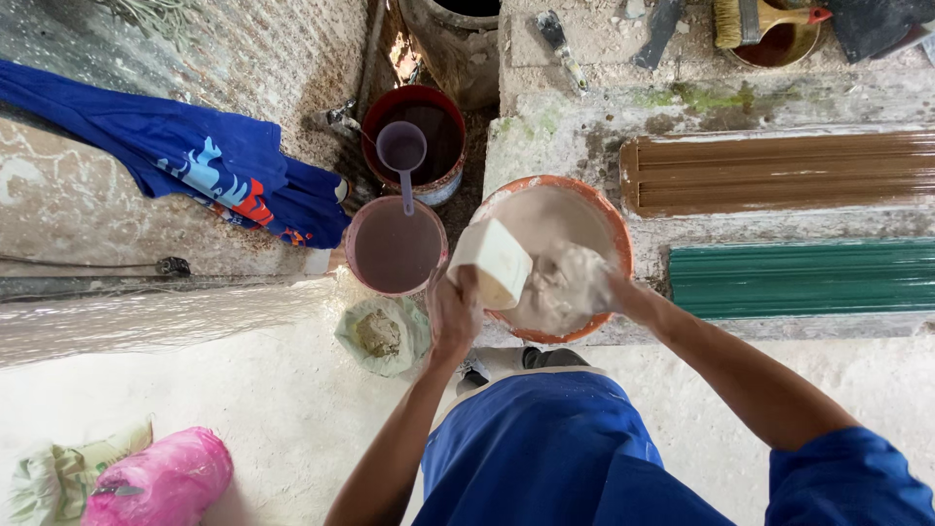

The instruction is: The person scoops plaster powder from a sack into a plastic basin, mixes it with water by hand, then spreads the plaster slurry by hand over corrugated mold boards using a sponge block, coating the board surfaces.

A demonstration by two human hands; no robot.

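The left hand [453,310] grips a pale, cream-coloured rectangular block [492,261] with its fingers curled tight around the lower end, holding the block tilted over the near left rim of an orange-rimmed basin [614,229] that sits on a rough concrete ledge. The right hand [575,284] is sunk in the basin's thick beige-grey paste and coated with it, so whether its fingers are spread or closed cannot be told. Just left of the basin stands a small bucket of brownish liquid [394,248], with a purple ladle [402,151] resting across a red bucket [435,166] behind it.
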